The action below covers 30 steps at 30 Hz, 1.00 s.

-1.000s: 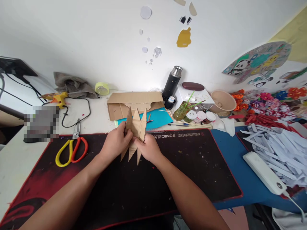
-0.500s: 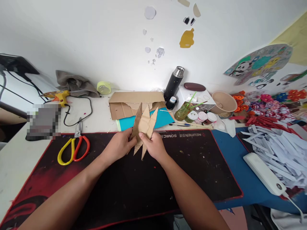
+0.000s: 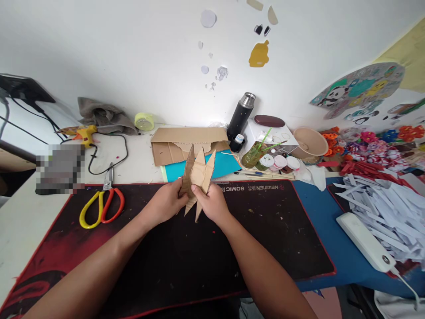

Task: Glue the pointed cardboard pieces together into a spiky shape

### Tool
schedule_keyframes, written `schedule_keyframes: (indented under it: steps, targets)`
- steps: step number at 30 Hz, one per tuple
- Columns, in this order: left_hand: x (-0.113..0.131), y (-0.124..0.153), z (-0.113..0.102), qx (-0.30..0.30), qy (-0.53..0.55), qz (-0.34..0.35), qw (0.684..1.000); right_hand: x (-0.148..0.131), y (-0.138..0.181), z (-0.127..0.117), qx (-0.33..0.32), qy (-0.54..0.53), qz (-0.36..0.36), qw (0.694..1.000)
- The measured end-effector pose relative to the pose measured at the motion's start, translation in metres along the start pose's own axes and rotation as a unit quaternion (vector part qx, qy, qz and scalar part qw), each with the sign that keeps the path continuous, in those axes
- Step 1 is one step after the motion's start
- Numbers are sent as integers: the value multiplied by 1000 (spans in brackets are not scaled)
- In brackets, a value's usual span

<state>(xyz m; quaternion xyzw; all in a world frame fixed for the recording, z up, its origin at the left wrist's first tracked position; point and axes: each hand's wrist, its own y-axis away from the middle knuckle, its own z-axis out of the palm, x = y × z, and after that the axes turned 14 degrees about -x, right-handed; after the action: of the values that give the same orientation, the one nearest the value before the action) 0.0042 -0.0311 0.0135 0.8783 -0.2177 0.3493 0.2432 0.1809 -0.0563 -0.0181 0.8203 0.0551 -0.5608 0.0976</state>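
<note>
Brown cardboard cut into pointed, leaf-like blades [image 3: 199, 170] is held up over the dark mat [image 3: 186, 261]. My left hand [image 3: 170, 198] is closed on its left side, thumb and fingers pinching the darker blade. On the other side my right hand [image 3: 213, 201] grips the cardboard, with the thumb pressed on the middle of its face. Points stick out above and below both hands. The fingers behind the cardboard are hidden, and I cannot tell whether it is one piece or several joined.
Yellow-and-red-handled scissors [image 3: 102, 204] lie at the mat's left. Beyond it are a glue gun [image 3: 83, 133], a cardboard box piece [image 3: 192, 133] and blue paper [image 3: 175, 170]. A black thermos [image 3: 241, 115], paint jars [image 3: 279, 162], a white power bank [image 3: 365, 241] and paper strips [image 3: 392, 217] stand or lie rightward.
The cardboard's upper points have shifted slightly left and its blades are tilted a little differently. Both hands keep their hold, almost in place.
</note>
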Motion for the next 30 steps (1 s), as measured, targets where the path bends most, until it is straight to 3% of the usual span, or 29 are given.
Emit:
schedule_keyframes:
  steps: [4, 8, 17, 21, 30]
  targets:
    - [2, 1, -4, 26, 8, 0, 1000, 0, 0, 1, -12, -16, -2, 1000]
    - [6, -2, -6, 63, -8, -47, 997, 0, 1, 0, -39, -46, -4, 998]
    - [3, -12, -18, 157, -14, -94, 983, -10, 3, 4, -82, 32, -3, 996]
    - [1, -13, -18, 142, 3, -82, 986, -12, 2, 7, -72, 36, 12, 997]
    - [-2, -4, -2, 37, 199, 35, 979, -2, 0, 6, -19, -31, -21, 999]
